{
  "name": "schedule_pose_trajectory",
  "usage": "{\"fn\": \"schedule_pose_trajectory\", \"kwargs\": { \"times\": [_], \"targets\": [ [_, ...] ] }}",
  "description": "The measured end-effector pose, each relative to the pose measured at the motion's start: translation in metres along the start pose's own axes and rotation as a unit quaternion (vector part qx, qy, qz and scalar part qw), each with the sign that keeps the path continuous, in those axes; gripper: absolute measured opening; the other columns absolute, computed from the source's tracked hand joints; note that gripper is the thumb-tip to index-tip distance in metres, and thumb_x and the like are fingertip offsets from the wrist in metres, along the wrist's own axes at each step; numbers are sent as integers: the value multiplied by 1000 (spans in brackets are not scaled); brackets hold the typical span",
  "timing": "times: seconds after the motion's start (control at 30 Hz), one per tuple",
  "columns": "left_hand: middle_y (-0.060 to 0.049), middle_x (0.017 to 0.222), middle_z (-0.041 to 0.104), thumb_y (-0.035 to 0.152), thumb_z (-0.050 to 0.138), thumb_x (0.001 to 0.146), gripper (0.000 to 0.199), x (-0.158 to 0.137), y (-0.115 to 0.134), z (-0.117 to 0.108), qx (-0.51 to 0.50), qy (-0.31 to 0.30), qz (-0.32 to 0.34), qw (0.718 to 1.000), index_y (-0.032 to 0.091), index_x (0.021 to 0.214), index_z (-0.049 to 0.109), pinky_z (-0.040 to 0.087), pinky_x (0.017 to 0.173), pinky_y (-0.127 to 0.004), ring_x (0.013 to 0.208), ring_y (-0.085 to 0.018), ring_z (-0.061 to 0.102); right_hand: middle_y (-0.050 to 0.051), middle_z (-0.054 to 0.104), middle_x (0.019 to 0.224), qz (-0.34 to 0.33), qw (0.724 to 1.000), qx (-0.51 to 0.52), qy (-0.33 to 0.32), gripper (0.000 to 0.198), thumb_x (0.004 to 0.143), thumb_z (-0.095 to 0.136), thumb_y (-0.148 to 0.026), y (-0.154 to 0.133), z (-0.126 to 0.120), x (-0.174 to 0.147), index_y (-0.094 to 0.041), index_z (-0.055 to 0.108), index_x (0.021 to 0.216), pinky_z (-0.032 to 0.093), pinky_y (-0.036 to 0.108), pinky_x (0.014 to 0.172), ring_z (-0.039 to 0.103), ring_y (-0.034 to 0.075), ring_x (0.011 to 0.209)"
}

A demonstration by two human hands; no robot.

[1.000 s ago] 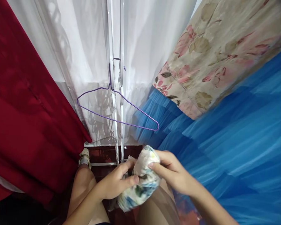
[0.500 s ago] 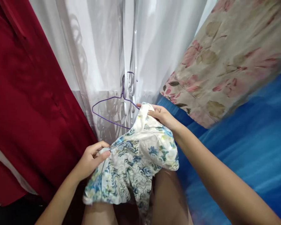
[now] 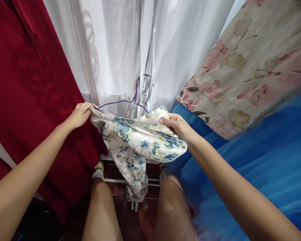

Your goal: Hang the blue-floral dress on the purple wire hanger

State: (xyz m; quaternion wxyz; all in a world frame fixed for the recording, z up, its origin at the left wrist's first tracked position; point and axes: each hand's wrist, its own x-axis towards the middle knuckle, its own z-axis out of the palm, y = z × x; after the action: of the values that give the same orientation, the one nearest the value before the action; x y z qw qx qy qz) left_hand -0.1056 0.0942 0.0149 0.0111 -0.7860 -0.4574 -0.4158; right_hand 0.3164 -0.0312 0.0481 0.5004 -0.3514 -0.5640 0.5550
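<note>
A white garment (image 3: pixel 147 144) with a blue and yellow floral print hangs stretched between my two hands; its exact kind I cannot make out. My left hand (image 3: pixel 80 114) pinches its upper left corner. At the upper right edge, my right hand (image 3: pixel 177 124) grips the cloth between thumb and fingers. Behind the cloth is a purple wire hanger (image 3: pixel 117 102), its hook around a white upright rack part (image 3: pixel 144 87). The garment covers the hanger's lower bar and both ends. The lower part of the cloth dangles between my knees.
White curtains (image 3: pixel 110 50) hang in front. On the left is a dark red cloth (image 3: pixel 40 100). A beige cloth with pink flowers (image 3: pixel 253 73) hangs at the right, above a blue cloth (image 3: pixel 240 167). White rack bars (image 3: pixel 115 181) run low near my feet.
My left hand has moved up and to the left with its corner of the garment, pulling the top edge wide. The cloth now lies across the front of the hanger.
</note>
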Motion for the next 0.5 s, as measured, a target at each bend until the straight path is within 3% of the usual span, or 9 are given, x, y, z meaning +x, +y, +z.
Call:
{"fn": "schedule_pose_trajectory", "kwargs": {
  "times": [0.13, 0.2, 0.27, 0.4, 0.5],
  "targets": [
    [-10, 115, 64, 18, 44, 85, 27, 25, 54, 12, -142, 17, 23, 989, 19, 107, 59, 40, 94, -34, 102, -23, 56, 1, 71, 62, 54, 997, 51, 5, 19, 67, 82, -30, -2, -1, -5, -19, 72, 79, 53, 30, 56, 67, 20, 56],
    [-10, 125, 60, 14, 47, 83, 44, 21, 74, 23, -181, 27, 7, 983, 20, 126, 49, 42, 83, -30, 89, -18, 58, 3, 74, 70, 103, 992, 79, 8, 19, 73, 78, -33, 0, -6, -10, -19, 72, 85, 55, 33, 61, 71, 23, 66],
    [-10, 127, 58, 13, 50, 83, 51, 9, 83, 30, -165, 56, -20, 985, 21, 133, 44, 41, 74, -27, 74, -14, 55, 4, 74, 74, 111, 989, 90, 41, 22, 79, 72, -40, 6, -16, -22, -21, 70, 88, 55, 36, 65, 71, 25, 72],
    [-7, 106, 64, 22, 54, 88, 24, -16, 89, 29, -121, 93, -39, 987, 18, 111, 59, 40, 70, -26, 74, -15, 55, 2, 66, 70, -36, 984, 8, 173, 39, 86, 58, -61, 27, -30, -55, -23, 65, 81, 50, 32, 60, 64, 22, 66],
    [-2, 83, 62, 20, 54, 88, 21, -17, 107, 20, -148, 108, -24, 983, 19, 109, 60, 37, 65, -25, 67, -14, 52, -2, 49, 59, -171, 941, -139, 258, 43, 86, 63, -58, 30, -28, -66, -22, 53, 65, 37, 27, 53, 48, 15, 56]
  ]
}}
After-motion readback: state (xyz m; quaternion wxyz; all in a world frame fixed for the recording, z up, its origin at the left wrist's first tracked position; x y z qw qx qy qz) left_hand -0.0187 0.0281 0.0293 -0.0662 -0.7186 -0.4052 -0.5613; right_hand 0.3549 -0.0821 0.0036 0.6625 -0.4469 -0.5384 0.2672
